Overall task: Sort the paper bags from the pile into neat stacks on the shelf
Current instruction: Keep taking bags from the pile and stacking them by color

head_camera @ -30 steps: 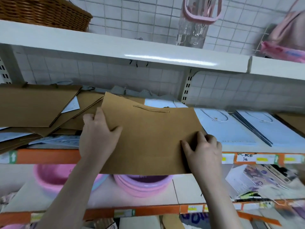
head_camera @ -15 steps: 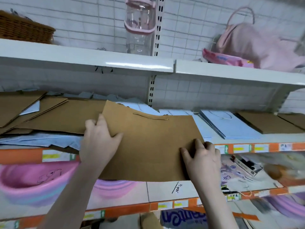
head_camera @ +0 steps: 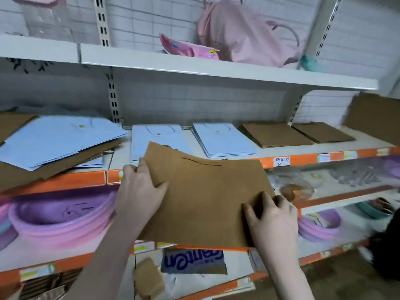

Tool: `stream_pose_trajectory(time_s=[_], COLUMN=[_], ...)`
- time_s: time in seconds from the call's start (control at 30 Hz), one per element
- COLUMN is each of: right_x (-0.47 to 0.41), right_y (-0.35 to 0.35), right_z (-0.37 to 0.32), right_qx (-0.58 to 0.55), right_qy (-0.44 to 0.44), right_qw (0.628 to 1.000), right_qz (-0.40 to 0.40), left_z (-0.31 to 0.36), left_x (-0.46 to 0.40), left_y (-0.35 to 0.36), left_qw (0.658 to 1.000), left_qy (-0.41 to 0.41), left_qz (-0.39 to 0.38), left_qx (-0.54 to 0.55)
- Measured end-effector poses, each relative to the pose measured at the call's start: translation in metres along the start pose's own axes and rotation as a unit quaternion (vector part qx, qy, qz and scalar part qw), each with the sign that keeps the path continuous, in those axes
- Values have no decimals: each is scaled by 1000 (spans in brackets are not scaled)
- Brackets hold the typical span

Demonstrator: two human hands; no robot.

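A flat brown paper bag point(head_camera: 205, 195) with a cord handle is held level in front of the middle shelf point(head_camera: 303, 158). My left hand point(head_camera: 140, 191) grips its left edge and my right hand point(head_camera: 270, 221) grips its lower right corner. On the shelf's left lies a loose pile of pale blue and brown bags point(head_camera: 54, 146). Further right sit two neat pale blue stacks point(head_camera: 158, 137) point(head_camera: 220, 137) and two neat brown stacks point(head_camera: 275, 134) point(head_camera: 322, 132).
Pink and purple plastic basins point(head_camera: 60, 219) fill the shelf below. A pink bag point(head_camera: 244, 31) sits on the top shelf. A large brown sheet point(head_camera: 374, 118) leans at the far right. Boxes and packets lie on the lowest shelf.
The view has swung to the right along the shelf, and the brown bag has travelled with both hands from the loose pile to a spot in front of the blue stacks.
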State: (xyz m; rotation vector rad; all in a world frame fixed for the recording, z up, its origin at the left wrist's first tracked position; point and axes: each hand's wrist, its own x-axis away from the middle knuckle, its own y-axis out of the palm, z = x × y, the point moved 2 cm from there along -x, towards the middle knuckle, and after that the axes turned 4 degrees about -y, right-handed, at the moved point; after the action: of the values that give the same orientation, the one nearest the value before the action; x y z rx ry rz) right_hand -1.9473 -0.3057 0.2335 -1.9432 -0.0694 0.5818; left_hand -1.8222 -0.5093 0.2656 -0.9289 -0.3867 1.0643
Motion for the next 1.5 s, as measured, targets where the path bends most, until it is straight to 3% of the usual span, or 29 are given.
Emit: stream_pose_trajectory(time_s=[0.13, 0.3, 0.87, 1.5], right_x=[-16, -56, -274, -517], right_y=[4, 12, 56, 103], right_z=[35, 60, 148, 293], right_qx=[-26, 30, 29, -66], right_qy=[24, 24, 48, -108], right_qw=[999, 999, 998, 984], right_qz=[20, -5, -3, -128], left_z=[32, 65, 224, 389], left_x=[-1, -20, -147, -194], left_y=[27, 61, 192, 354], left_qw=[1000, 1000, 997, 997], left_qy=[11, 11, 57, -60], left_qz=[-15, -19, -24, 46], left_qx=[-2, -3, 41, 8])
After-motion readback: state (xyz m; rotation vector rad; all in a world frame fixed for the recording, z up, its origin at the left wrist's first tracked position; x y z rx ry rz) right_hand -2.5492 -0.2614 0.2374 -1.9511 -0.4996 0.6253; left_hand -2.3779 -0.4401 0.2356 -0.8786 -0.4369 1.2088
